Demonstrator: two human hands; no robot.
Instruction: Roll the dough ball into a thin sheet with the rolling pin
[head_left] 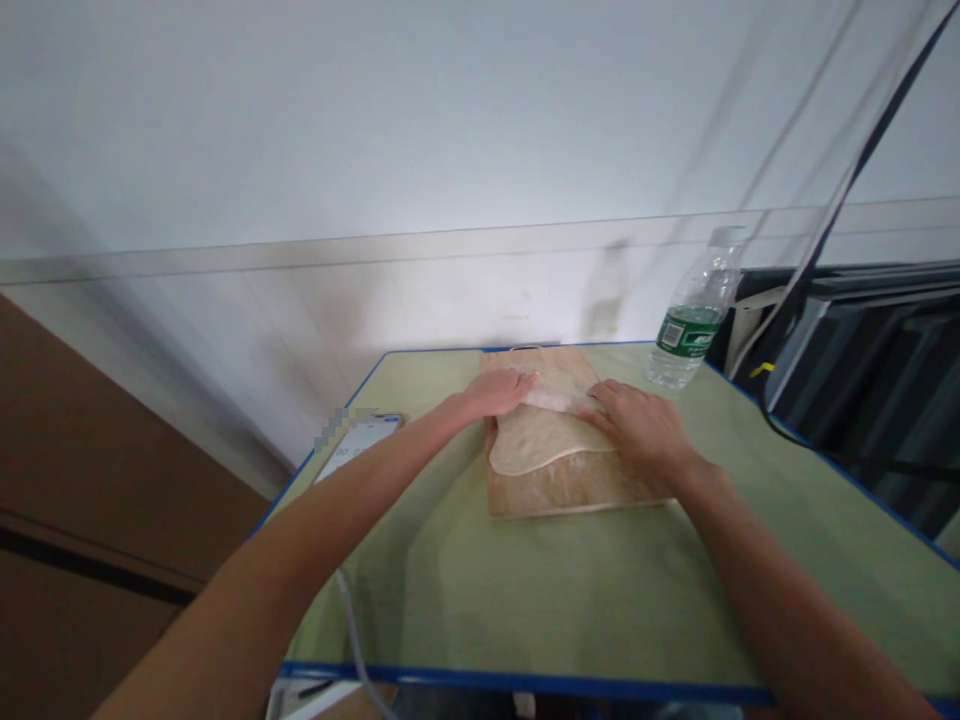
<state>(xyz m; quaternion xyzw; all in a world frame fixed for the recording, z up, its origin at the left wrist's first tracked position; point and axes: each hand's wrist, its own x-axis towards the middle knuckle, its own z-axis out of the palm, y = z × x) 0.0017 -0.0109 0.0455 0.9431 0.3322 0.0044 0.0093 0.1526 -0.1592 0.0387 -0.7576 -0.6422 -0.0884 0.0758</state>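
Observation:
A flat sheet of pale dough (551, 438) lies on a wooden cutting board (555, 492), its far part folded over toward me. My left hand (498, 391) is closed on the fold at its left end, fingertips pressed to the dough. At the right end of the same fold, my right hand (643, 422) holds the dough between thumb and fingers. That hand covers the right side of the sheet and some of the board. Whitish flour marks show on the bare wood nearest me.
The green table (465, 600) has a blue edge and backs onto a white wall. A water bottle (694, 315) stands at the back right. A phone (364, 440) with a lit screen lies beyond my left forearm. A cable (352, 625) hangs over the front edge.

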